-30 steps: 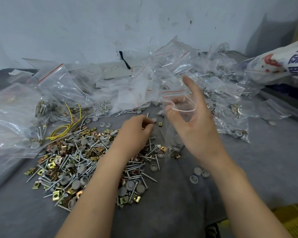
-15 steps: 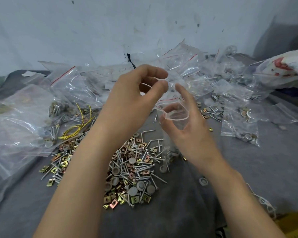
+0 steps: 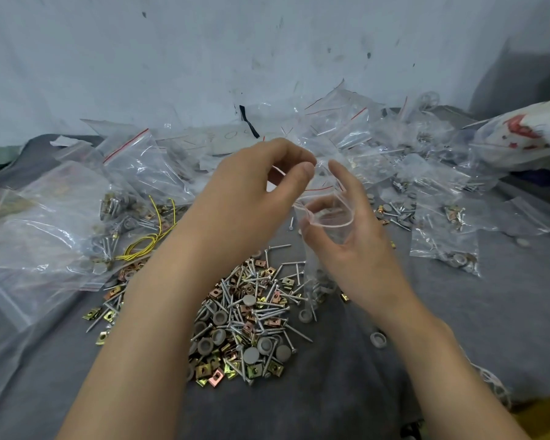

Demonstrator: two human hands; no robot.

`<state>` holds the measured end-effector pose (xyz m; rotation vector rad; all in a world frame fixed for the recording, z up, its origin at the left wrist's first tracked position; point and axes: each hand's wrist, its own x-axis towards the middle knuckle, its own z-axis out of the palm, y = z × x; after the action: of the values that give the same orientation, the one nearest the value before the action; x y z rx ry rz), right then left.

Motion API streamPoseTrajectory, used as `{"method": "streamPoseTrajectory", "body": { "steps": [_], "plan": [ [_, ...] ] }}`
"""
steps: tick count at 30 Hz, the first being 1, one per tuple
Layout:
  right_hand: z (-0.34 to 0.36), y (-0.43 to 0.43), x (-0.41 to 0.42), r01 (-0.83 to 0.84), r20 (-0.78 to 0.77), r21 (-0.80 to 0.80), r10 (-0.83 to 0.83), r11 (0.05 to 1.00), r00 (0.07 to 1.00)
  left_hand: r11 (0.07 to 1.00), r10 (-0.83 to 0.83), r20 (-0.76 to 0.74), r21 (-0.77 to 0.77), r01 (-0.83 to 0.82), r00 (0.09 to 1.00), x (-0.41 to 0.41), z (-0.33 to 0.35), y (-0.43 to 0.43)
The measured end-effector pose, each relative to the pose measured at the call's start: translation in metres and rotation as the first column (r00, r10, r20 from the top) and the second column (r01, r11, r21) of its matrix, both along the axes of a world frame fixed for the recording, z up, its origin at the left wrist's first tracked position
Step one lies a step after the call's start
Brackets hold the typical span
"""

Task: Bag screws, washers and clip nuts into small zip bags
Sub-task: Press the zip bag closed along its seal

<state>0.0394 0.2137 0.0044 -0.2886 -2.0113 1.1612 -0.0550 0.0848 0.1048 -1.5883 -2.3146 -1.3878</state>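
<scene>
our right hand (image 3: 346, 249) curls round the mouth of a small clear red-striped plastic zip bag (image 3: 317, 265), at one o'clock of the heap of silver screws, grey washers and brass clip nuts (image 3: 245, 312), spreading it for loading. our left hand (image 3: 251, 192) pinches above it; on what, we cannot tell. the bag hangs limp, partly filled.
</scene>
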Motion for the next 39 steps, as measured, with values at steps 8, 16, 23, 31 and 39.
{"method": "streamPoseTrajectory", "body": {
  "steps": [8,16,23,31,39],
  "plan": [
    [0.009,-0.002,0.006,-0.006,0.019,-0.031,0.006,1.000,1.000,0.899,-0.164,-0.050,-0.419,0.128,0.985,0.002,-0.005,-0.010],
    [0.010,-0.004,0.008,0.010,0.009,-0.138,-0.008,0.990,1.000,0.973,0.030,-0.056,-0.227,-0.042,0.998,-0.007,-0.010,-0.010],
    [0.025,0.007,0.020,-0.090,-0.102,-0.342,0.059,0.935,0.993,0.981,0.052,-0.107,-0.180,-0.070,0.993,-0.006,0.007,-0.025],
    [0.022,0.001,0.022,-0.006,-0.039,-0.312,-0.007,0.950,0.999,0.943,0.072,-0.142,-0.313,-0.114,0.987,-0.008,-0.006,-0.026],
    [0.024,-0.001,0.026,-0.032,-0.075,-0.390,0.002,0.920,0.997,0.998,0.028,0.156,-0.058,-0.019,0.987,-0.015,-0.015,-0.027]
  ]
}}
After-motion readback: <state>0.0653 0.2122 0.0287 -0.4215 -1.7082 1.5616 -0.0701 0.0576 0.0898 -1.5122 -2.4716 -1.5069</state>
